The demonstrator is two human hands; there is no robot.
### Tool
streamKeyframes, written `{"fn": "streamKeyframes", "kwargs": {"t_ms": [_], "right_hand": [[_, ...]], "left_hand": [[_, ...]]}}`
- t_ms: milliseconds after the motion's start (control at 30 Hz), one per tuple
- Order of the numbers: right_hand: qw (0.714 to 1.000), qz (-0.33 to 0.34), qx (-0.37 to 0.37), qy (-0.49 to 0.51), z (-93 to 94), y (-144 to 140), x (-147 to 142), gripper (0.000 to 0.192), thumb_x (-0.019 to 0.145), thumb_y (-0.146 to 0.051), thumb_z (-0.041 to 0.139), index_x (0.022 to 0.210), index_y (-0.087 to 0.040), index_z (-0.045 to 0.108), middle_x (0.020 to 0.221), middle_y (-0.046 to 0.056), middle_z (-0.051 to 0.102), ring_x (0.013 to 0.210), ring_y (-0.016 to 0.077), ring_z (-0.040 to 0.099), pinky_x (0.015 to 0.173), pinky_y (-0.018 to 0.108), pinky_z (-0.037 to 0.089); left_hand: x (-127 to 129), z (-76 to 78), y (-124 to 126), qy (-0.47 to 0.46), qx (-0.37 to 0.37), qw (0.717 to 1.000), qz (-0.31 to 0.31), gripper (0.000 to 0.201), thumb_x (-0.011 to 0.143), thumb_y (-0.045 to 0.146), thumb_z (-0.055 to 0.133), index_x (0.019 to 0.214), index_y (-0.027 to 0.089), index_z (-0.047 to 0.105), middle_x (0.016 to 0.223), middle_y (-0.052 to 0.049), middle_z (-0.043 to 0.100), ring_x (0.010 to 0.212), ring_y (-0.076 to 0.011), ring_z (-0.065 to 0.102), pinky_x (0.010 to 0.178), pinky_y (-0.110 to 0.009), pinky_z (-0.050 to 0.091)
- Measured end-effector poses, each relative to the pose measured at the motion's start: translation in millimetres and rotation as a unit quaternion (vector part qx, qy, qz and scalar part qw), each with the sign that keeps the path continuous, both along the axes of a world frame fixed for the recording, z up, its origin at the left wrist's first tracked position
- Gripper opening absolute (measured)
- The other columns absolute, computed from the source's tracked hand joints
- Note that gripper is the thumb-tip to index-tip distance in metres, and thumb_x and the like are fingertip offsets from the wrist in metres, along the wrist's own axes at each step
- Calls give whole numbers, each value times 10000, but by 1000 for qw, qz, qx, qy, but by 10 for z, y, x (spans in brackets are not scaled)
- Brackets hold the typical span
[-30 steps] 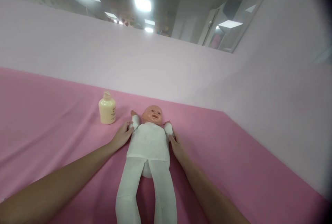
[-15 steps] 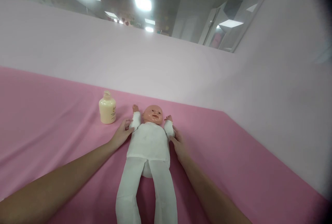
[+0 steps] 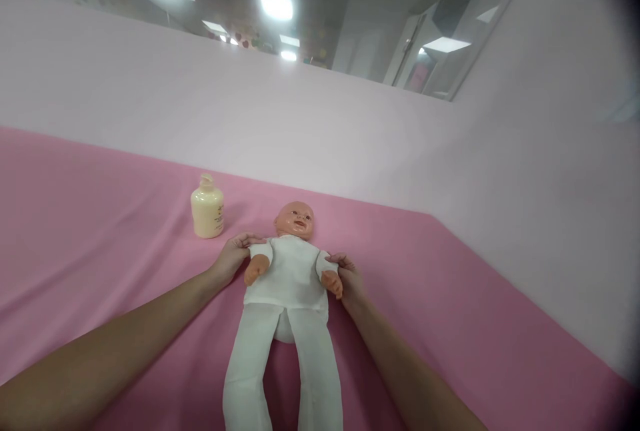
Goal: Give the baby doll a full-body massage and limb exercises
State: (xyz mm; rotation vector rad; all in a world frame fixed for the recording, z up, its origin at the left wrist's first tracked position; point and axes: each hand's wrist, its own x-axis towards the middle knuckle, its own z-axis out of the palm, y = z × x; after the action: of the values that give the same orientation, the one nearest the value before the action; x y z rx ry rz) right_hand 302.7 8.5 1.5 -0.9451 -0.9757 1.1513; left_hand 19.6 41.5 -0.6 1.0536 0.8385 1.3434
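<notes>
A baby doll [image 3: 293, 271] in a white top and white trousers lies on its back in the middle, head toward the wall. My left hand [image 3: 234, 258] is closed on the doll's arm at the left of the picture, fingers over the white sleeve. On the other side, my right hand [image 3: 350, 278] grips the opposite arm, thumb and fingers at the sleeve. Both doll arms point down along the body, their bare hands showing below the sleeves. My palms and some fingertips are partly hidden.
A cream pump bottle [image 3: 207, 211] stands to the left of the doll's head. Pink cloth [image 3: 125, 218] with soft folds covers the surface. Behind it rises a pale wall [image 3: 300, 131], with a mirror or window [image 3: 350, 18] above reflecting ceiling lights.
The doll's arms have swung from raised beside its head to lowered along its body. My hands have stayed at the arms, with the fingers shifting on the sleeves.
</notes>
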Motion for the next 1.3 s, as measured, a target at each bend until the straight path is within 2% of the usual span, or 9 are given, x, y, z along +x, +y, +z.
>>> {"fn": "streamKeyframes", "kwargs": {"t_ms": [133,300,500,667,800,900,1033,1167,1300], "right_hand": [[1000,-14,-12,-22,77,-58,-51,170,587,-206,700,747,-247,659,863,-2,715,852,213,634,791,350,492],[998,-27,-12,-59,148,-118,-91,244,637,-254,655,881,-247,661,921,2,708,883,219,617,780,336,492],[999,-15,-1,-45,157,-138,-81,326,699,-258,616,1024,-263,642,1049,-10,697,1004,212,610,889,345,471],[997,-16,-3,-72,148,-131,-61,331,748,-354,637,1071,-284,631,1110,6,691,1033,225,616,906,373,474],[995,-29,-6,-92,145,-132,-59,381,769,-401,640,1129,-277,610,1167,24,674,1076,238,603,925,387,475],[992,-57,-1,-110,141,-136,-54,433,778,-418,649,1181,-280,572,1215,41,645,1094,236,593,937,398,479],[983,-113,5,-148,114,-121,-27,472,765,-419,661,1204,-277,563,1272,65,605,1145,248,571,961,423,480],[979,-100,-18,-179,98,-104,-6,438,772,-406,629,1184,-259,605,1287,65,611,1184,258,560,1028,448,445],[975,-95,-22,-198,97,-101,-2,437,767,-379,610,1189,-266,610,1275,44,623,1165,249,573,1042,454,442]], "left_hand": [[0,55,-48,23,2,1000,-20,375,593,161,646,968,172,663,1022,-82,735,969,-260,677,867,-413,522],[20,124,-84,56,9,998,4,379,669,287,656,1029,173,629,994,-72,727,925,-251,673,824,-390,509],[10,79,-53,56,13,998,16,406,691,300,652,1075,183,588,1048,-66,704,985,-246,653,858,-375,491],[27,78,-66,70,16,997,23,385,715,282,631,1083,186,575,1120,-83,686,1079,-264,625,923,-398,473],[35,81,-80,95,26,994,37,472,751,331,636,1186,190,521,1208,-97,647,1124,-262,606,944,-395,469],[8,77,-81,157,52,985,53,527,795,377,609,1277,211,479,1217,-92,628,1086,-248,616,926,-396,480],[-38,76,-75,235,117,963,62,452,829,397,568,1250,232,575,1306,-81,582,1152,-259,578,992,-399,450],[-44,63,-65,279,121,949,85,498,853,387,530,1325,231,552,1373,-84,543,1225,-273,530,1034,-408,423],[-17,81,-83,301,110,945,67,491,880,381,480,1339,222,549,1362,-76,572,1259,-270,512,1080,-415,376]]}}
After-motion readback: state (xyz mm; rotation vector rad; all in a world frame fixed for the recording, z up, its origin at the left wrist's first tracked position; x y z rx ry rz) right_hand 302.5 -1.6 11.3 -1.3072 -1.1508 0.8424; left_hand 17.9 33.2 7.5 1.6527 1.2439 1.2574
